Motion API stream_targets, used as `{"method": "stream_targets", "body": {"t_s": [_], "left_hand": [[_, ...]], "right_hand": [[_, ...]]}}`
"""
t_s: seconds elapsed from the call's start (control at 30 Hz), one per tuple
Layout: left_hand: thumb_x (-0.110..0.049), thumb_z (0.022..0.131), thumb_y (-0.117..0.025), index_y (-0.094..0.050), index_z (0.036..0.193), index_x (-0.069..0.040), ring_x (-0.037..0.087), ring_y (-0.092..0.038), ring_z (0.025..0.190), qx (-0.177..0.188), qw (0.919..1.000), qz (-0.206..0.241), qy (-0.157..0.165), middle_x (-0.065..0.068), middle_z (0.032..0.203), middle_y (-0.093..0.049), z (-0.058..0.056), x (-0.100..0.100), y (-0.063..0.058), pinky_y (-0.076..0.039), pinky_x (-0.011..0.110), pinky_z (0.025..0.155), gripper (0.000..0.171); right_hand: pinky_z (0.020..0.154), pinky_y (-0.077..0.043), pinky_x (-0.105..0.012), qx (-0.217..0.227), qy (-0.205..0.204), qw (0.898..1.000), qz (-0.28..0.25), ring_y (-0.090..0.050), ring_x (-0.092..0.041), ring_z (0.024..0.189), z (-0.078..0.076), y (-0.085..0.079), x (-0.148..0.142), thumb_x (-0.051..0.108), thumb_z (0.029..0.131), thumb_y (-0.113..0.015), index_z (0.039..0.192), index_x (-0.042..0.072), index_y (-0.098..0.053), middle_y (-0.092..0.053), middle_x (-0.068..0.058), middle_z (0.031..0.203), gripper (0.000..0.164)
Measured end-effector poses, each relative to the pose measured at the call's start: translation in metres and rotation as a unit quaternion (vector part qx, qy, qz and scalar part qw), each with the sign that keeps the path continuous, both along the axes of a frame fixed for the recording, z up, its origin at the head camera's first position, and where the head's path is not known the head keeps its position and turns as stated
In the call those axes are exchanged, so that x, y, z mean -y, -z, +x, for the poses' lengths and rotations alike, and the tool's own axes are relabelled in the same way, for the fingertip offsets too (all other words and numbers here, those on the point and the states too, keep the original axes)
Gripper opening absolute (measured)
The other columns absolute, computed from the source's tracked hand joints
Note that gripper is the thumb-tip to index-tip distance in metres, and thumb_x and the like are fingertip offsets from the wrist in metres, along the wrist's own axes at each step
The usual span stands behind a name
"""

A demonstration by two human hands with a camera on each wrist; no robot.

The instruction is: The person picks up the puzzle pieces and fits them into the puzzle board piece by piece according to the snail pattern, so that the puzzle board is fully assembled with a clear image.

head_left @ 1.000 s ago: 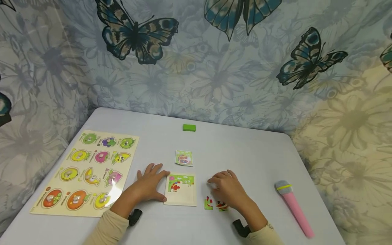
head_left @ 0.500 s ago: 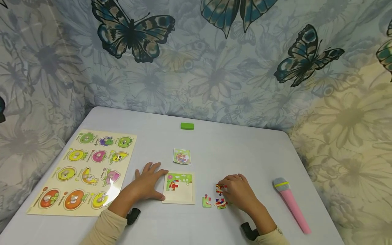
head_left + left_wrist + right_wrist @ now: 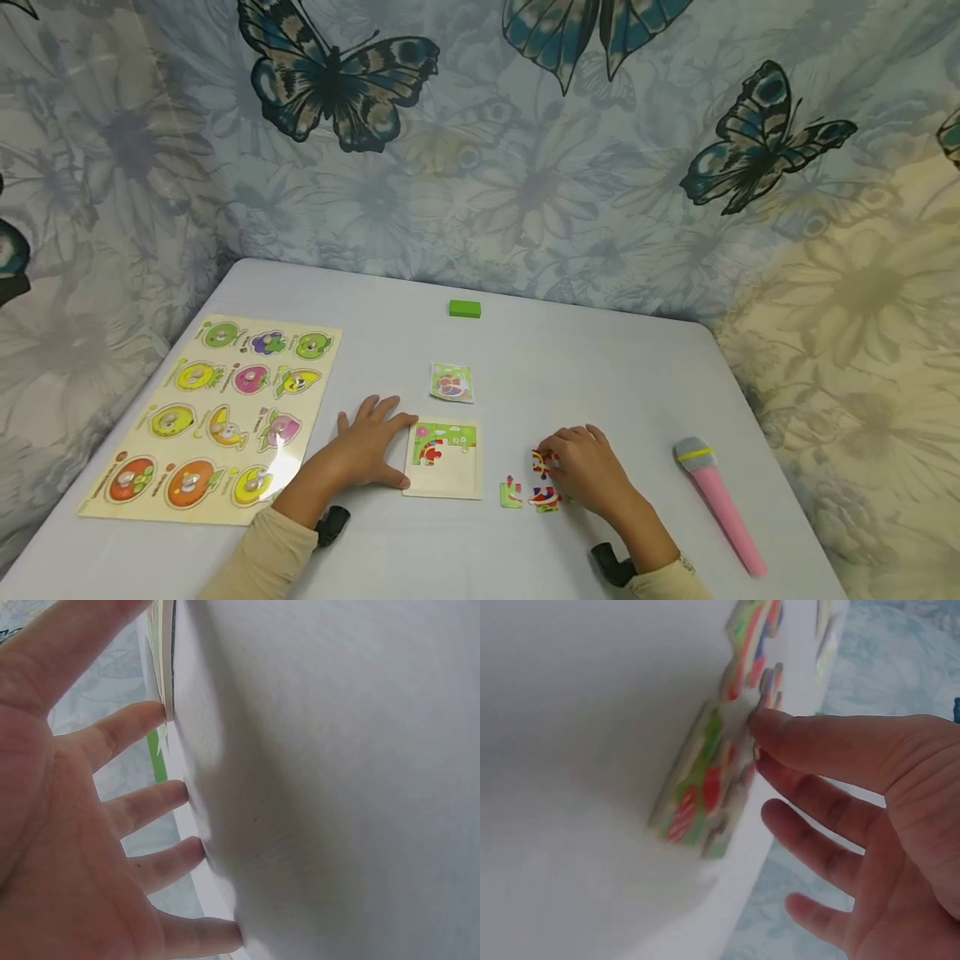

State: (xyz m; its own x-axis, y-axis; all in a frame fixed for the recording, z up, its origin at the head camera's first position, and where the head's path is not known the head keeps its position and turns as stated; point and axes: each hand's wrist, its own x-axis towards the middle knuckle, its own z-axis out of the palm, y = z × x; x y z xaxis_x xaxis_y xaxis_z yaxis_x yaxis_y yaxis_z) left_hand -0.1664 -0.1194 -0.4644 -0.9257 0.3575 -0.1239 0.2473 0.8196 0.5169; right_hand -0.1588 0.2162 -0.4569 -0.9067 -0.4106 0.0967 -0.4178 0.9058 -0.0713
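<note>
A small wooden puzzle board (image 3: 453, 482) lies mid-table, with pieces fitted along its top and upper left. My left hand (image 3: 366, 452) spreads its fingers beside it, thumb and index finger touching the left edge. To the right of the board, my right hand (image 3: 594, 473) pinches a puzzle piece (image 3: 541, 463) between thumb and index finger, low over the table; the fingers partly hide it. Near that hand lie a green-and-red piece (image 3: 511, 495) and a red-and-blue piece (image 3: 545, 498). More loose pieces (image 3: 694, 791) show below the fingertips in the right wrist view.
A fruit puzzle board (image 3: 206, 433) covers the table's left side. Behind the small board lie a picture card (image 3: 452, 383) and a green block (image 3: 465, 309). On the right rests a pink toy microphone (image 3: 723, 512). A butterfly-patterned wall (image 3: 480, 200) borders the table's back.
My right hand has moved right and slightly toward me, uncovering the red-and-blue pieces, and now stays at them. The left hand keeps its place on the small board's edge.
</note>
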Motion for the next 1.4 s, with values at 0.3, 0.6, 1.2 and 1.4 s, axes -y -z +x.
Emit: {"method": "stream_targets", "body": {"t_s": [0.3,0.6,1.2,1.4], "left_hand": [[-0.034,0.061,-0.092,-0.055,0.135,-0.017,0.045,-0.018,0.143,-0.004,0.9999,-0.011,-0.004,0.017,0.153,-0.033,-0.002,-0.001,0.000,-0.012,0.081,0.100,0.085],[-0.035,0.060,-0.092,-0.057,0.134,-0.018,0.044,-0.018,0.143,-0.005,0.9998,-0.019,-0.004,0.016,0.153,-0.033,-0.003,-0.005,0.003,-0.013,0.080,0.100,0.084],[-0.036,0.060,-0.092,-0.057,0.133,-0.018,0.045,-0.020,0.143,-0.008,0.9997,-0.021,-0.005,0.017,0.152,-0.035,-0.002,-0.004,0.000,-0.015,0.081,0.099,0.083],[-0.036,0.060,-0.092,-0.057,0.134,-0.017,0.045,-0.020,0.143,-0.005,0.9997,-0.023,-0.002,0.018,0.152,-0.035,-0.001,-0.004,-0.002,-0.015,0.081,0.099,0.083]], "right_hand": [[0.105,-0.037,-0.056,-0.007,-0.080,0.997,-0.004,-0.061,-0.021,0.104,-0.006,-0.012,0.060,0.019,0.075,-0.084,0.099,0.017,-0.075,-0.072,0.003,0.102,0.026],[0.105,-0.039,-0.050,-0.021,-0.150,0.988,0.029,-0.060,-0.019,0.103,-0.006,-0.009,0.102,0.023,0.082,-0.078,0.103,0.022,-0.076,-0.070,0.005,0.101,0.022],[0.103,-0.040,-0.053,-0.064,-0.149,0.986,0.048,-0.060,-0.018,0.099,-0.009,0.001,0.115,0.023,0.078,-0.081,0.095,0.024,-0.078,-0.069,0.006,0.093,0.018],[0.103,-0.041,-0.052,-0.054,-0.145,0.987,0.048,-0.061,-0.018,0.100,-0.006,0.000,0.114,0.022,0.079,-0.081,0.096,0.024,-0.077,-0.070,0.007,0.093,0.018]]}}
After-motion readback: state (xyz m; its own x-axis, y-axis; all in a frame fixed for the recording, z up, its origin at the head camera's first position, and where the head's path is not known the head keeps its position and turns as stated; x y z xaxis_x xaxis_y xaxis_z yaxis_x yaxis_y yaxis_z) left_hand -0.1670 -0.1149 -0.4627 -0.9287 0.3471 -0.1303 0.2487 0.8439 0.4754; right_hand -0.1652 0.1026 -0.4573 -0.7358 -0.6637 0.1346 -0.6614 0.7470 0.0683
